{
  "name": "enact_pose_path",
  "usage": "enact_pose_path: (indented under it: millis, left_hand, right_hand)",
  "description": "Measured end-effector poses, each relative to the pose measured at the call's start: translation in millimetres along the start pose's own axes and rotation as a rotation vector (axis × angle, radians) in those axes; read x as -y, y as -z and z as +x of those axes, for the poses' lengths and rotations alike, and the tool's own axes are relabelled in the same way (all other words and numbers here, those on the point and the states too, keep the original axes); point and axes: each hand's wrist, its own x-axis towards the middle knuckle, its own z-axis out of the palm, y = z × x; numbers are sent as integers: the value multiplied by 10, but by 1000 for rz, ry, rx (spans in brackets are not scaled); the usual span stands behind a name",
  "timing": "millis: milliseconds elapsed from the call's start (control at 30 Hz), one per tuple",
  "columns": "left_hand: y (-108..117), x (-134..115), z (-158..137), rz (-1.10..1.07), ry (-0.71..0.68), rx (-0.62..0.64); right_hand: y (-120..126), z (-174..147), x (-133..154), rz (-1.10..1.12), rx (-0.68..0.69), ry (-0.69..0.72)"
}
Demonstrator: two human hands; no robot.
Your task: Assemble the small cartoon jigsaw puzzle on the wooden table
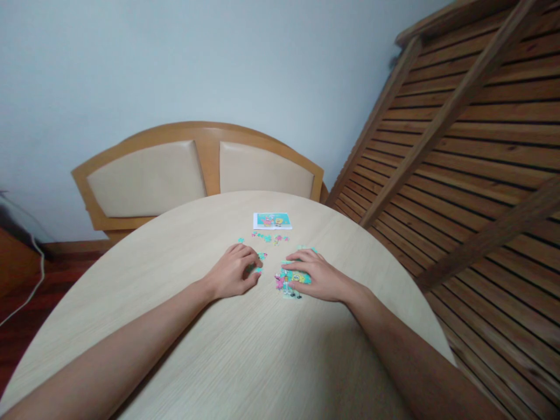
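Observation:
On the table a partly joined jigsaw puzzle [286, 286] shows a yellow cartoon character, a pink one and teal background. My right hand [321, 275] lies over its right side, fingers spread and touching it, hiding part of the picture. To the left, my left hand [234, 271] is curled, with a small teal puzzle piece [259, 269] at its thumb and fingertips. Loose puzzle pieces [267, 238] lie beyond both hands, and a few sit close to the left fingers. Behind them rests a reference picture card [273, 220] with the same cartoon figures.
The round wooden table [210, 361] spreads around my arms. Against the far edge stands a bench back with beige padded panels [149, 181]. A slatted wooden panel [472, 134] leans at the right. A white cable [41, 274] hangs at the left.

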Motion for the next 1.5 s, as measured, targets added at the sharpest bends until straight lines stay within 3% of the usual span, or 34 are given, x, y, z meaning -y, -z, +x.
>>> enact_pose_path:
  millis: [600, 767, 1300, 1500]
  left_hand:
    - [4, -88, 59, -98, -151, 58]
    - [-37, -102, 68, -53, -44, 5]
    - [-177, -111, 88, -116, 105, -40]
    - [-191, -92, 90, -246, 8, -9]
  right_hand:
    - [-2, -4, 8, -4, -4, -2]
    - [1, -7, 5, -7, -2, -3]
    - [11, -9, 10, -4, -3, 21]
    - [8, -9, 11, 0, 0, 55]
